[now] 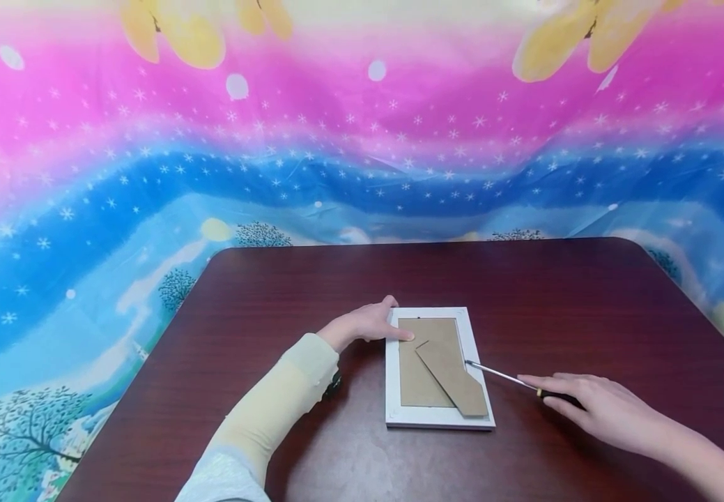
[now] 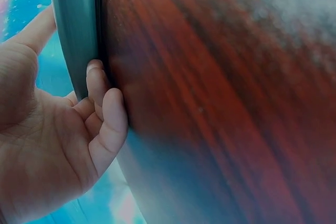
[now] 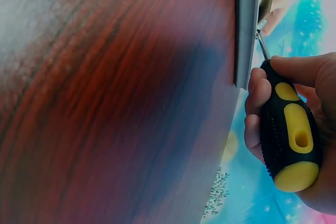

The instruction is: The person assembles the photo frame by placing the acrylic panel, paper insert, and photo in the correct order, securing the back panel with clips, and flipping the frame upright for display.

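Note:
A white picture frame [image 1: 393, 380] lies face down on the table, its brown backing board [image 1: 421, 376] showing. A slanted brown stand leg [image 1: 458, 383] lies across the board, its wide end over the lower right rim. My left hand [image 1: 371, 323] grips the frame's upper left side, thumb on top and the other fingers along the outer edge. In my right hand [image 1: 609, 415] is a screwdriver with a black and yellow handle [image 3: 291, 124]. Its metal shaft [image 1: 502, 374] points left, and the tip is at the inner edge of the frame's right side.
The dark reddish-brown wooden table [image 1: 286, 293] has rounded far corners. Behind it hangs a pink and blue cloth [image 1: 336, 167] with snowflakes and trees, reaching down along both sides.

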Available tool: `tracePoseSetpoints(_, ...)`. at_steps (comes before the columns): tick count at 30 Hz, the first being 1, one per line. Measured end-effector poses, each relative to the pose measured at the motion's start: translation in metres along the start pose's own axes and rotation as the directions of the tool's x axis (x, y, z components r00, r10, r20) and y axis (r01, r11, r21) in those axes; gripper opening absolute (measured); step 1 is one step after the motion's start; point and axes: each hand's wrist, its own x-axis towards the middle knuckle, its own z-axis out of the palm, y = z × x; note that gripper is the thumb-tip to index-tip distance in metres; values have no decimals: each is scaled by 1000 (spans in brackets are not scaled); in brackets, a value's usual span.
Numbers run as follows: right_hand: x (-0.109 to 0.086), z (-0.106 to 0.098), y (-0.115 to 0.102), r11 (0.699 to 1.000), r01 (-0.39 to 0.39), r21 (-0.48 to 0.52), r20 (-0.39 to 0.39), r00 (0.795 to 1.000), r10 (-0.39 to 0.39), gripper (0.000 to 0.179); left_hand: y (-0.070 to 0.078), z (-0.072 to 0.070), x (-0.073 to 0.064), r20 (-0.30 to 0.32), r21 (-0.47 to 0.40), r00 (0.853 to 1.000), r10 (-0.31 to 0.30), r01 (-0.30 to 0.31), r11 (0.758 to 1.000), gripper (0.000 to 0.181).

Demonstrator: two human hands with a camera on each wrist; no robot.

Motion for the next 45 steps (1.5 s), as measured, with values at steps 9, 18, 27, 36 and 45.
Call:
tracePoseSetpoints(9,2,0,-1,999,-27,27,26,999,26,44,5,-1,-2,14,0,999,-40,40,999,79)
tracePoseSetpoints(18,7,-7,-2,1000,-13,-8,66,998,13,45,9,-2,-7,29,-41,999,-28,29,999,74)
tracePoseSetpoints(27,13,-12,-2,997,50,-58,79,996,-45,42,10,-3,-6,24,-20,999,-40,40,999,75)
tracePoseSetpoints(36,17,-19,-8,974,154,-165,18,988,-153,46,11,-3,-5,34,-16,999,-31,32,999,76)
tracePoseSetpoints(45,27,-32,-23,965,182,-188,59,983,-174,43,9,-4,-4,37,-10,998,-43,44,999,77)
